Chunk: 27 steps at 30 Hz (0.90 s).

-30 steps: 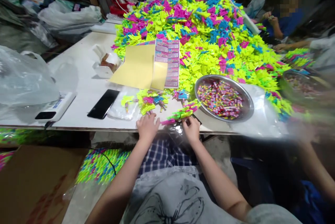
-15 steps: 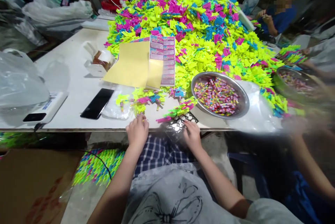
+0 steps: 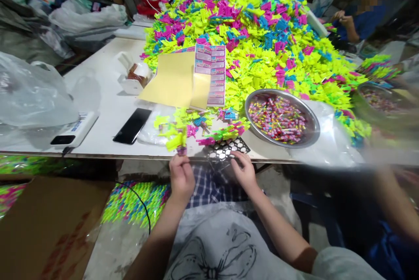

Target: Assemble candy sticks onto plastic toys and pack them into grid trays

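Observation:
Pinched in my left hand (image 3: 182, 176) is a yellow toy piece (image 3: 176, 141) with a small wrapped candy at its lower end, held up at the table edge. My right hand (image 3: 244, 171) rests with fingers apart on a black tray with round holes (image 3: 225, 151), which juts over the edge. Behind the tray lies a row of green and pink pieces (image 3: 225, 134). Loose yellow, blue and pink pieces (image 3: 199, 121) are spread left of it. A metal bowl (image 3: 314, 134) of small wrapped candies stands to the right.
A huge pile of coloured plastic pieces (image 3: 262, 40) covers the back. Yellow sheets (image 3: 175, 79), a phone (image 3: 132, 126), a power bank (image 3: 78, 131) and a plastic bag (image 3: 29, 92) lie leftward. A co-worker's blurred arm (image 3: 396, 197) is at right; another person (image 3: 363, 20) sits behind.
My left hand has drawn back slightly and now holds up a yellow piece with a candy. My right hand stays at the tray. The view has shifted a little to the left.

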Available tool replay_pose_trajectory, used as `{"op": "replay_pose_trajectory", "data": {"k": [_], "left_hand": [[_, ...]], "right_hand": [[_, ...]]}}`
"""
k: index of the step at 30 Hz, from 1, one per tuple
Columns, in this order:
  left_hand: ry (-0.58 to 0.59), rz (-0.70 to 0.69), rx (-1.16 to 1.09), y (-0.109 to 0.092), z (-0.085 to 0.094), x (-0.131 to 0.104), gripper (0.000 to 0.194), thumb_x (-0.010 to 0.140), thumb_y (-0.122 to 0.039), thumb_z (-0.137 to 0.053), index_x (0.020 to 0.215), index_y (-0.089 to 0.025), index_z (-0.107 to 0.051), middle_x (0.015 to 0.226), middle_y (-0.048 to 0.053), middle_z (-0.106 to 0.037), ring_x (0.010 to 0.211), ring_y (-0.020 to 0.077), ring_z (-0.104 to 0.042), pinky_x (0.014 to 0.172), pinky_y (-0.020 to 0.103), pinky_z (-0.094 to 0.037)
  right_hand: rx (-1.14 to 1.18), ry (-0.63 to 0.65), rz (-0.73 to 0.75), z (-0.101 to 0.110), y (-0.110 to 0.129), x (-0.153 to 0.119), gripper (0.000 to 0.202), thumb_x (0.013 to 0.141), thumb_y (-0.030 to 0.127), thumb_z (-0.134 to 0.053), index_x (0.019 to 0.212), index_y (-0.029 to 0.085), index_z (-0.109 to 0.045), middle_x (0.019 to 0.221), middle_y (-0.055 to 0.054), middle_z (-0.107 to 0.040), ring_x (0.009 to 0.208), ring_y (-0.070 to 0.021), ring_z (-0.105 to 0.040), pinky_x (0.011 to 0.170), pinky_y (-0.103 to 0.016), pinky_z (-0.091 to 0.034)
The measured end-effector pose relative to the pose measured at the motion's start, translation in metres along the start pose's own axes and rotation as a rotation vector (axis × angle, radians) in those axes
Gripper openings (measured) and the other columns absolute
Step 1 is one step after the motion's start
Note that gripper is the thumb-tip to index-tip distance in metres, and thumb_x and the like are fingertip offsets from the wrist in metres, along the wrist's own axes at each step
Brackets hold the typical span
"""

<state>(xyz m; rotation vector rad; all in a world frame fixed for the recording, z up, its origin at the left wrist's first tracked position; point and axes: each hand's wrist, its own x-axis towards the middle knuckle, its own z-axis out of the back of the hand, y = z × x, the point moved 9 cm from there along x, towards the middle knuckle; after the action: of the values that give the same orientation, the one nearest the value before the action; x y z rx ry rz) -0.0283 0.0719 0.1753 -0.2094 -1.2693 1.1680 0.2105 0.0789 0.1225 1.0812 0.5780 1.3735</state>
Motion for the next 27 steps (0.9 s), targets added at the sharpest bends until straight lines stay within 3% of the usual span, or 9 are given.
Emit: {"op": "replay_pose_trajectory", "data": {"k": [4,8,17,23,27], "left_hand": [[0.190,-0.203,-0.038,-0.044,-0.025,-0.013,0.021,0.078,-0.010,-0.040,0.095,-0.023,-0.042,0.099,0.005,-0.051,0.096,0.0178,-0.049,0.083,0.036,-0.041],[0.312,-0.250,-0.056,-0.065,-0.046,-0.024,0.023,0.079,-0.009,-0.040,0.097,-0.023,-0.042,0.105,0.004,-0.053,0.099,0.0170,-0.048,0.084,0.036,-0.041],[0.452,-0.229,-0.025,-0.061,-0.058,-0.033,0.021,0.079,-0.011,-0.045,0.095,-0.024,-0.047,0.103,0.003,-0.055,0.097,0.0178,-0.048,0.084,0.036,-0.040],[0.532,-0.235,-0.021,-0.059,-0.062,-0.040,0.024,0.079,-0.016,-0.047,0.102,-0.024,-0.051,0.105,0.005,-0.054,0.096,0.0193,-0.048,0.081,0.035,-0.040],[0.542,-0.271,0.005,-0.057,-0.065,-0.051,0.026,0.080,-0.016,-0.046,0.103,-0.024,-0.053,0.102,0.005,-0.054,0.093,0.0193,-0.046,0.079,0.035,-0.039]], "right_hand": [[0.302,0.196,-0.158,-0.016,0.032,-0.008,0.020,0.079,0.032,-0.053,0.092,0.022,-0.065,0.094,-0.005,-0.063,0.091,-0.0185,-0.056,0.084,-0.034,-0.043],[0.482,0.217,-0.250,-0.022,0.056,-0.013,0.019,0.071,0.034,-0.062,0.083,0.020,-0.065,0.088,-0.004,-0.062,0.085,-0.0179,-0.056,0.081,-0.032,-0.044],[0.680,0.180,-0.407,-0.025,0.055,-0.017,0.025,0.066,0.039,-0.067,0.080,0.020,-0.062,0.078,-0.002,-0.062,0.074,-0.0171,-0.057,0.073,-0.030,-0.047],[0.711,0.177,-0.418,-0.023,0.057,-0.018,0.024,0.068,0.042,-0.065,0.079,0.021,-0.061,0.078,-0.002,-0.064,0.073,-0.0166,-0.058,0.066,-0.028,-0.048],[0.681,0.116,-0.438,-0.017,0.052,-0.021,0.023,0.065,0.039,-0.067,0.074,0.020,-0.059,0.068,0.000,-0.062,0.060,-0.0134,-0.055,0.057,-0.025,-0.046]]}}
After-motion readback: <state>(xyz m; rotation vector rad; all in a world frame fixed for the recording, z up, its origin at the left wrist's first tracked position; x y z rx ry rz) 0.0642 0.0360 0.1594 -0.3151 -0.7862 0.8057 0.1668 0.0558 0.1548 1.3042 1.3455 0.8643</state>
